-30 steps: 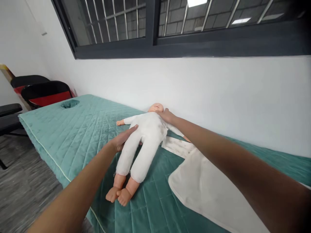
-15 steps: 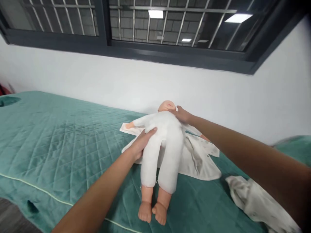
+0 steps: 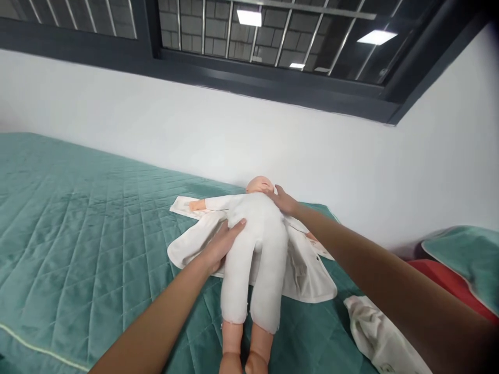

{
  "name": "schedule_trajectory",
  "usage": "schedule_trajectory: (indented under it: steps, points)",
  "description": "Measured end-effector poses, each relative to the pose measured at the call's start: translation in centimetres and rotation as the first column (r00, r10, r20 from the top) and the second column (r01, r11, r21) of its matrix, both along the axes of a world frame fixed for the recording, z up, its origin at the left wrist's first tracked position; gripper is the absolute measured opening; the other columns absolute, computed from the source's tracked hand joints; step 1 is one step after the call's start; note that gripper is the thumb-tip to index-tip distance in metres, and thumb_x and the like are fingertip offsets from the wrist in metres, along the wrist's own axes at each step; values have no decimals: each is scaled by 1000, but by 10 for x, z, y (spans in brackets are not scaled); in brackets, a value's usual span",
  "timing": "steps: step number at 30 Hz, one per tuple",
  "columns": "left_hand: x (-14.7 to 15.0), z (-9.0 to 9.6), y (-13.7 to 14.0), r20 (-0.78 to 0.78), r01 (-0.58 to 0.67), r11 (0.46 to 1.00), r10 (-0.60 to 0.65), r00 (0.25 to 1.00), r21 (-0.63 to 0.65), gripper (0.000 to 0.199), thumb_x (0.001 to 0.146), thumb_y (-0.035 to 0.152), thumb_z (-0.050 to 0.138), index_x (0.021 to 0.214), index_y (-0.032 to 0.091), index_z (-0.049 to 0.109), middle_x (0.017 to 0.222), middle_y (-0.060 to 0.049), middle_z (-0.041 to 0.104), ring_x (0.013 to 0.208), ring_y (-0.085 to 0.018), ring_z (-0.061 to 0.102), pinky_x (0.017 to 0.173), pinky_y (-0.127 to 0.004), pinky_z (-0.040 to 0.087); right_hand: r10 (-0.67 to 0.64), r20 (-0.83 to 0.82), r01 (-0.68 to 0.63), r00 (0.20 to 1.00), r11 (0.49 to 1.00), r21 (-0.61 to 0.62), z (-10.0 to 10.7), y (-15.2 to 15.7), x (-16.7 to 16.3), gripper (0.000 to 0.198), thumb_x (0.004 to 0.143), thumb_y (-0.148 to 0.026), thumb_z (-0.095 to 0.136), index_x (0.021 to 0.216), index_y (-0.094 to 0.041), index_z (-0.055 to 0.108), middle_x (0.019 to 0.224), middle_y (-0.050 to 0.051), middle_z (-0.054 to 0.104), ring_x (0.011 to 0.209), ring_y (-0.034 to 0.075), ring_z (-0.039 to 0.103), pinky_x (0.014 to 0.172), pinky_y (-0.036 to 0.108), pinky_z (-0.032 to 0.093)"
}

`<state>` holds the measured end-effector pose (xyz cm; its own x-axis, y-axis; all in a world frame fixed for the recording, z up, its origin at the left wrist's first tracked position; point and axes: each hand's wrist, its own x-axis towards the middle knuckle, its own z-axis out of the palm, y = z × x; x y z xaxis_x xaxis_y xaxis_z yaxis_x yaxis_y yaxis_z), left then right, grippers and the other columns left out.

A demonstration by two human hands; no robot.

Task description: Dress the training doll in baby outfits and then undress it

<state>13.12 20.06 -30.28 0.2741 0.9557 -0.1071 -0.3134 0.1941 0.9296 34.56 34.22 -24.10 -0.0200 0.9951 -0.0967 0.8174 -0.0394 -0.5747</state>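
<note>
A baby doll (image 3: 265, 228) with a white cloth body lies on its back, its head by the wall and its bare feet towards me. Beneath it a small white shirt (image 3: 307, 275) is spread out, one sleeve stretched out past the doll's hand on the left. My left hand (image 3: 224, 244) grips the doll's hip from the side, thumb on top and the other fingers hidden. Up at the doll's shoulder, beside its head, my right hand (image 3: 284, 201) takes hold; its fingers are partly hidden.
The green quilted cover (image 3: 97, 228) stretches far to the left. A crumpled white printed cloth (image 3: 382, 332) lies under my right forearm. At the right are a red item (image 3: 440, 275) and a green cushion-like fold (image 3: 468, 254). Behind stands a white wall (image 3: 187, 124) below a barred window.
My view has shifted, bringing the red item into sight at the right. More of the shirt's left side shows beside the doll. Both hands keep their places on the doll.
</note>
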Motion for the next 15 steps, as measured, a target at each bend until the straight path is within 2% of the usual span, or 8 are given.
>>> schedule_trajectory:
  steps: [3, 5, 7, 9, 10, 11, 13, 15]
  points:
    - [-5, -2, 2, -172, -102, 994, 107, 979, 39, 67, 88, 66, 44, 133, 17, 54, 131, -15, 63, 112, -30, 63, 93, -40, 51, 48, 38, -47, 998, 999, -11, 5, 3, 7, 110, 82, -81, 41, 156, -7, 10, 151, 23, 40, 134, 35, 46, 111, 44, 35]
    - [-10, -1, 7, -376, -168, 975, 211, 902, 145, 57, 94, 61, 37, 118, 17, 64, 119, -13, 68, 108, -28, 64, 95, -41, 48, 84, 150, -86, 985, 996, 5, 17, 3, 9, 108, 83, -81, 40, 156, -7, 11, 142, 24, 50, 128, 38, 52, 107, 48, 37]
    - [-15, 1, 15, -583, -216, 926, 365, 726, 310, 44, 97, 48, 36, 108, 17, 66, 106, -12, 71, 102, -27, 63, 94, -42, 47, 126, 314, -161, 941, 983, 89, 31, 0, 0, 96, 87, -78, 34, 153, -9, 22, 131, 23, 60, 118, 39, 58, 100, 50, 40]
    - [-20, 2, 28, -724, -173, 851, 515, 459, 496, 29, 96, 30, 42, 108, 17, 64, 103, -11, 69, 103, -27, 61, 93, -41, 46, 174, 443, -292, 879, 932, 213, 41, -6, -24, 76, 94, -69, 25, 145, -13, 37, 126, 19, 63, 113, 35, 60, 96, 46, 43]
    - [-21, 2, 34, -764, -100, 821, 561, 318, 562, 26, 93, 23, 44, 109, 16, 63, 105, -12, 67, 106, -28, 59, 93, -41, 45, 211, 480, -367, 852, 894, 258, 42, -9, -40, 67, 97, -63, 25, 140, -15, 42, 128, 17, 61, 114, 32, 58, 96, 43, 43]
    - [-22, 2, 40, -792, -9, 807, 581, 188, 590, 26, 91, 17, 44, 110, 16, 63, 109, -13, 65, 110, -30, 57, 93, -42, 44, 255, 521, -445, 814, 851, 278, 42, -12, -59, 59, 99, -58, 27, 137, -16, 44, 131, 16, 59, 118, 30, 56, 97, 41, 43]
    - [-22, -2, 50, -832, 133, 825, 554, -3, 549, 28, 90, 13, 43, 110, 14, 62, 113, -15, 62, 112, -33, 53, 92, -46, 43, 337, 642, -569, 689, 800, 191, 33, -17, -96, 49, 98, -45, 37, 136, -15, 44, 137, 15, 54, 122, 29, 50, 97, 41, 43]
    - [-23, -9, 54, -856, 170, 855, 509, -90, 491, 28, 93, 15, 40, 110, 13, 62, 113, -16, 61, 111, -33, 53, 91, -47, 43, 387, 670, -601, 633, 792, 110, 19, -17, -127, 46, 92, -37, 49, 132, -15, 47, 137, 15, 53, 124, 30, 48, 95, 43, 45]
